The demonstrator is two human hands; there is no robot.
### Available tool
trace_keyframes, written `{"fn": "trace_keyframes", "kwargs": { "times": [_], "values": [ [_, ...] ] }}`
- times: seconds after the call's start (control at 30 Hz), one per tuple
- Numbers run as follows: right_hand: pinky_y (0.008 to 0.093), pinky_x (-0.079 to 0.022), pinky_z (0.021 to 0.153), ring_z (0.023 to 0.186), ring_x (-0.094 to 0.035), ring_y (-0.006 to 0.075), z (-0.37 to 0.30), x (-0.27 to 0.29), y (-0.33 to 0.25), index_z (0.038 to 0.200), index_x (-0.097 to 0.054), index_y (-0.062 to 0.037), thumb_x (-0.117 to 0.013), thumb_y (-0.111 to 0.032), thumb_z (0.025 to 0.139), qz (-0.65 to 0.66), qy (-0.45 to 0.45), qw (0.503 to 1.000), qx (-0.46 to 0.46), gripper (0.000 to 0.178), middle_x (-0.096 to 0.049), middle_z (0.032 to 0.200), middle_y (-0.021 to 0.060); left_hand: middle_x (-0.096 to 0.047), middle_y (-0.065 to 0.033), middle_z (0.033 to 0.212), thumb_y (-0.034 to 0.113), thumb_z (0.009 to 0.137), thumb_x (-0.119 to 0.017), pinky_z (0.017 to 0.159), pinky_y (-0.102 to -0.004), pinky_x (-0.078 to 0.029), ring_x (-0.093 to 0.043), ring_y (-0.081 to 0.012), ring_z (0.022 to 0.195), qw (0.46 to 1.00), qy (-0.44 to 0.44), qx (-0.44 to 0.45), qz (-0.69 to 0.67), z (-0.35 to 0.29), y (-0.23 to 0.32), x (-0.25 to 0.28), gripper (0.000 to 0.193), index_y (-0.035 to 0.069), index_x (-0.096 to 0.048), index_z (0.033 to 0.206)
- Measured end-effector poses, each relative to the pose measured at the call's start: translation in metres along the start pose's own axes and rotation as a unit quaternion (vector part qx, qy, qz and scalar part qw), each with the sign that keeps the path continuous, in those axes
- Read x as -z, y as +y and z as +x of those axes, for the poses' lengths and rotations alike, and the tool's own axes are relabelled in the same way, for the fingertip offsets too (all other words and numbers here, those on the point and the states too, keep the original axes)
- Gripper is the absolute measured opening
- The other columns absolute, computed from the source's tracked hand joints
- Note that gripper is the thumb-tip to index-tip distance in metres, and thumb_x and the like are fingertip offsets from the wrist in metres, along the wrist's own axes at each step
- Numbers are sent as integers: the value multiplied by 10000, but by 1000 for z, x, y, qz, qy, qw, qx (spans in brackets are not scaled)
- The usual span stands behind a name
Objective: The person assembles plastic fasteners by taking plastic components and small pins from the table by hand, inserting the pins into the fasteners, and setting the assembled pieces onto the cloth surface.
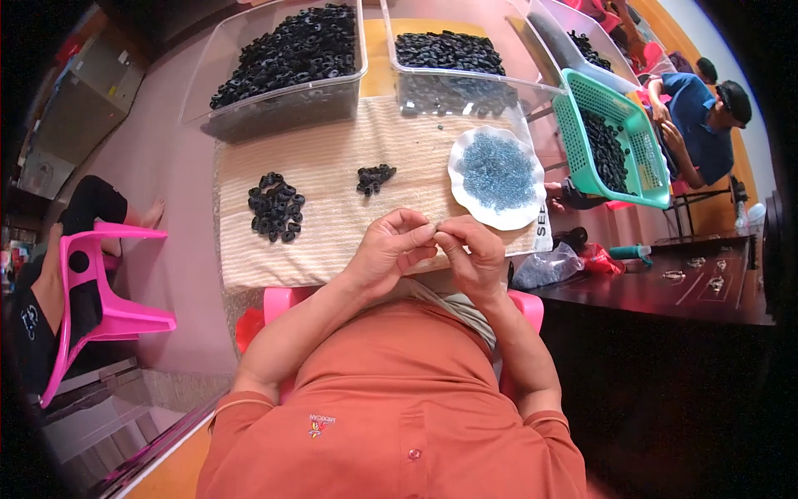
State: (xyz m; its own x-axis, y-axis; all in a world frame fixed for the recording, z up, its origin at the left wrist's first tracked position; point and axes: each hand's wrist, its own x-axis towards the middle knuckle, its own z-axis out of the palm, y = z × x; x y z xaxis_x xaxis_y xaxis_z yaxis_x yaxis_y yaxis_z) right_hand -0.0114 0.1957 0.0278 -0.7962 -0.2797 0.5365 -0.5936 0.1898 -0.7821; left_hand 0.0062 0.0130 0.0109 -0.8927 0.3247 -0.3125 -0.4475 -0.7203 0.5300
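Note:
My left hand [391,247] and my right hand [472,252] meet over the near edge of a cloth-covered table [324,166], fingertips pinched together on something too small to make out. Just beyond my right hand sits a white scalloped plate [465,195] of small blue beads [497,172]. On the cloth lie a larger pile of black rings [275,207] at the left and a smaller pile of black rings [375,178] in the middle.
Two clear plastic tubs [274,96] [465,87] of black rings stand at the table's far side. A teal basket [640,141] with more rings is at the right, near a seated person in blue [698,116]. A pink plastic chair [100,291] is at the left, a dark table [690,287] at the right.

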Motion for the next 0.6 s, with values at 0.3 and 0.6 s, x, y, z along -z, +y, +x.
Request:
{"fn": "trace_keyframes", "kwargs": {
  "times": [0.3,0.6],
  "values": [
    [295,-537,708,846,-691,227,2,-4,-8,1118,-719,21,-765,6,902,-44,-26,999,12,221,-698,952,141,-713,-50,993,66,971,-734,845,-311,-645,-721,-156,911,1000,-1,14,4,-7,8,2,100,69,-649,1024],
    [331,-552,698,813,-692,241,29,17,-9,1135,-717,-4,-763,5,883,-7,-224,974,-27,256,-690,936,122,-708,-52,944,42,922,-778,780,-303,-619,-710,-154,847,995,-39,8,90,-10,18,20,146,57,-653,995]
  ]
}}
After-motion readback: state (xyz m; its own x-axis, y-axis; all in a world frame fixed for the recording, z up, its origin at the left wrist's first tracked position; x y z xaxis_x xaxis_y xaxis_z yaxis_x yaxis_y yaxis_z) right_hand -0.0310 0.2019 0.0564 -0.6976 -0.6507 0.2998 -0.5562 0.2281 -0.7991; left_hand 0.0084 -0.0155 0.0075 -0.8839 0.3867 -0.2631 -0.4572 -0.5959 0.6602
